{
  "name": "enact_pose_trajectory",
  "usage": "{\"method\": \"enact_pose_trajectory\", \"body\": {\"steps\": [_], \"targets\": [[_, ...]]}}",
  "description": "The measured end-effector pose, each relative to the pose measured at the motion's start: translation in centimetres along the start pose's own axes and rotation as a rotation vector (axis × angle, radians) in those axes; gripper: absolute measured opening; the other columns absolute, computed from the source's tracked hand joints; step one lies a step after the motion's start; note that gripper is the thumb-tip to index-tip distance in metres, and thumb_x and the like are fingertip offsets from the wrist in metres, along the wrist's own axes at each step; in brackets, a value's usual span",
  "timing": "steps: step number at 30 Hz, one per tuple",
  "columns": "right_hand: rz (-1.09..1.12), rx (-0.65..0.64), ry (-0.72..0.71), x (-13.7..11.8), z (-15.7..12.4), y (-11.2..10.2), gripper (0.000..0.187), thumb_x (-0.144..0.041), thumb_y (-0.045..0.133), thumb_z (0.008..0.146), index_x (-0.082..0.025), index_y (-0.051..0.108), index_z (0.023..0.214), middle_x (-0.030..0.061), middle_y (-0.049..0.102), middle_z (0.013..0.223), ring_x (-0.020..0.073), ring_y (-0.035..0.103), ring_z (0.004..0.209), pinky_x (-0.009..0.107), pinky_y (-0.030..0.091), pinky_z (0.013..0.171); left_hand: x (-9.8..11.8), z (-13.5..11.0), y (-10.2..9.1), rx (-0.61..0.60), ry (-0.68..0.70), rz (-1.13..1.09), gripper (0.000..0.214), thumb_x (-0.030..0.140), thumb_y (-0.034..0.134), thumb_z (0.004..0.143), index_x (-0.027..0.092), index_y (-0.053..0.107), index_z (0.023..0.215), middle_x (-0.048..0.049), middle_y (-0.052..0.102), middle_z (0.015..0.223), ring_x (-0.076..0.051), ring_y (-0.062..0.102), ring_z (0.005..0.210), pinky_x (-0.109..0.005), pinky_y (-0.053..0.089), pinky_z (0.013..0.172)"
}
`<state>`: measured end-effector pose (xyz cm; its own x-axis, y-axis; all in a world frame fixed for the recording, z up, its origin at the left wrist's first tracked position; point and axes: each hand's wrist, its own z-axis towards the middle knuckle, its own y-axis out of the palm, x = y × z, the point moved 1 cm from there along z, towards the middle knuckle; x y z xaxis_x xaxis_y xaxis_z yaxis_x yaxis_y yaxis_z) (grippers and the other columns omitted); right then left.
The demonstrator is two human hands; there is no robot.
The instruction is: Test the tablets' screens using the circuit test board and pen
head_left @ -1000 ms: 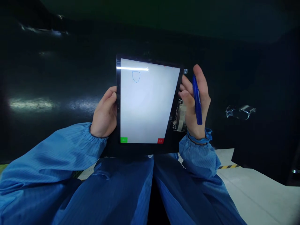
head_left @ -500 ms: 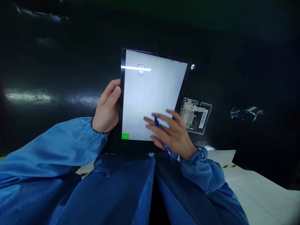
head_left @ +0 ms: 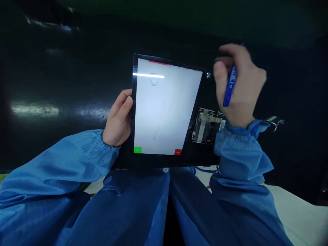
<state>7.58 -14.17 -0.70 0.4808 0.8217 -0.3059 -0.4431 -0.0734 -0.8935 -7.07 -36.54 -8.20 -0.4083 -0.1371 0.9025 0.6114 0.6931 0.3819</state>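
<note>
A tablet-like touchscreen panel (head_left: 164, 109) is lit white in front of me, with a green block and a red block at its lower corners. Thin drawn lines show on it, a loop near the top and a narrow stroke lower down. My left hand (head_left: 119, 118) grips its left edge, thumb in front. My right hand (head_left: 239, 82) is raised to the right of the panel, fingers curled, with a blue pen (head_left: 230, 83) held in it. Beside the panel's right edge is a circuit board (head_left: 206, 126) with tape strips, partly covered by my right sleeve.
The dark, glossy table (head_left: 64, 75) extends to both sides. Behind my right wrist lies a clear, shiny ring-shaped object (head_left: 276, 122), partly hidden. Pale floor (head_left: 302, 215) shows past the table's front edge at lower right.
My right hand has lifted off the screen and moved up and right with the pen. A narrow stroke, a red top bar and a red corner block now show; the long thin line is gone.
</note>
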Motion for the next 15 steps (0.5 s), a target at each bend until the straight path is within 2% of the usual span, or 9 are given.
{"method": "enact_pose_trajectory", "body": {"steps": [3,6,8,10,12,15], "targets": [[-0.184,-0.205,0.043,0.1,1.6,0.3,0.041,-0.044,0.042,0.105,-0.016,0.072,0.1,0.0078,0.074,0.085,0.0268,0.072,0.084,0.039,0.054,0.082,0.0,0.0,0.0,-0.002,-0.005,0.002,0.017,0.036,0.062,0.095,0.025,0.073,0.104,-0.0038,0.067,0.09,-0.022,0.063,0.09,-0.033,0.054,0.076],[-0.267,-0.218,0.011,-0.8,1.7,-0.3,0.033,-0.038,0.047,0.103,-0.016,0.069,0.093,0.0064,0.069,0.078,0.026,0.069,0.077,0.04,0.052,0.078,-0.1,0.1,0.0,-0.002,0.007,0.007,0.017,0.037,0.063,0.095,0.026,0.073,0.103,-0.0033,0.067,0.09,-0.02,0.064,0.088,-0.032,0.054,0.077],[-0.129,-0.221,-0.066,-1.6,1.7,-1.1,0.029,-0.034,0.052,0.101,-0.017,0.067,0.082,0.0034,0.065,0.071,0.0204,0.065,0.069,0.037,0.051,0.072,-0.2,0.2,0.0,-0.007,0.022,0.006,0.018,0.036,0.062,0.096,0.025,0.073,0.104,-0.0032,0.068,0.093,-0.019,0.064,0.088,-0.031,0.053,0.076],[0.151,-0.255,-0.182,-2.8,2.2,-2.0,0.036,-0.035,0.051,0.102,-0.018,0.061,0.072,0.0003,0.063,0.069,0.0137,0.062,0.065,0.031,0.052,0.067,-0.3,0.2,0.0,-0.012,0.045,-0.002,0.017,0.033,0.061,0.096,0.025,0.074,0.103,-0.0024,0.069,0.094,-0.018,0.063,0.089,-0.028,0.052,0.079],[0.378,-0.295,-0.311,-4.6,3.0,-2.4,0.042,-0.043,0.045,0.104,-0.019,0.061,0.075,-0.0021,0.065,0.072,0.0085,0.064,0.068,0.025,0.055,0.069,-0.4,0.2,-0.1,-0.021,0.075,-0.023,0.016,0.029,0.06,0.097,0.024,0.074,0.104,-0.0012,0.07,0.097,-0.015,0.062,0.089,-0.026,0.051,0.083],[0.417,-0.322,-0.419,-8.1,4.4,-1.7,0.061,-0.064,0.025,0.099,-0.015,0.06,0.085,-0.0045,0.064,0.078,0.0026,0.067,0.078,0.021,0.057,0.08,-0.5,0.2,-0.2,-0.047,0.112,-0.035,0.016,0.029,0.06,0.097,0.024,0.073,0.106,-0.0009,0.07,0.101,-0.015,0.062,0.094,-0.026,0.05,0.089]]}}
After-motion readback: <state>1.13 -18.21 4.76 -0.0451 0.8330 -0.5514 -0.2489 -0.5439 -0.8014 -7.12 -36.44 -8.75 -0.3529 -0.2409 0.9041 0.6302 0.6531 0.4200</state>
